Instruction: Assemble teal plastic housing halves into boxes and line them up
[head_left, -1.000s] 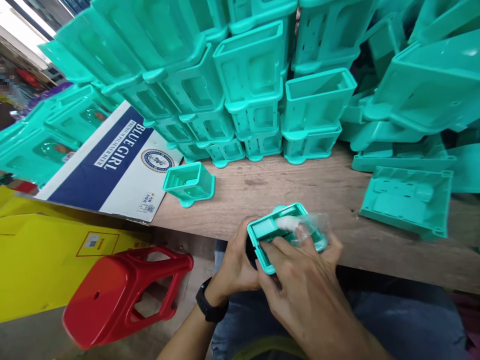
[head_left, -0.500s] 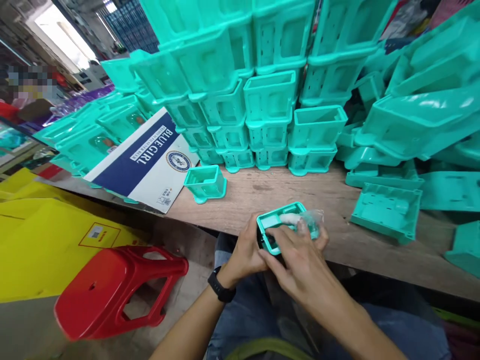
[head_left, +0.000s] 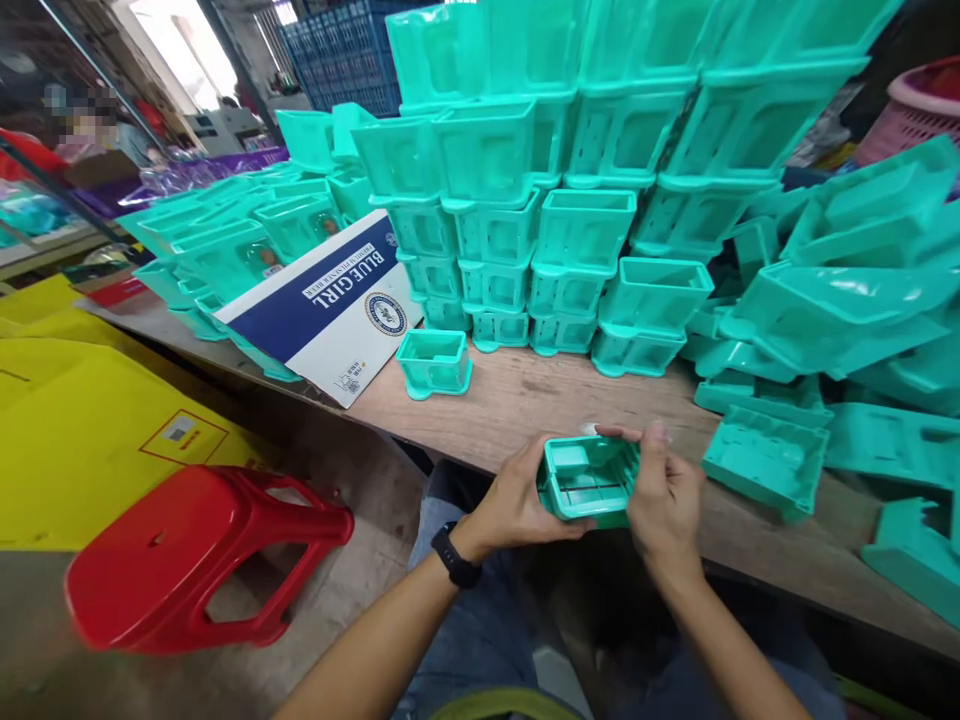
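Note:
A small green plastic box (head_left: 589,505), its open side tilted up toward me, is held low over the bench's front edge. Around its left end and underside my left hand (head_left: 517,500) is closed, with a black watch on the wrist. At the box's right end is my right hand (head_left: 664,500), its fingers bent and closed against the wall. A small white piece (head_left: 590,428) shows behind the far rim, by the right fingertips. Part of it is hidden, and I cannot tell what it is. Slots and ribs line the box's inside.
A single green box (head_left: 435,365) stands on the wooden bench (head_left: 525,390). Behind it rise stacked green boxes (head_left: 495,270). Loose green parts (head_left: 769,455) are piled at right. A Blue Girl carton (head_left: 337,310) leans at left, above a red stool (head_left: 165,560) and yellow bags (head_left: 97,430).
My right fingers have come out of the box and moved to its right end. The clear and white piece seen over the rim is now mostly hidden. The view has shifted.

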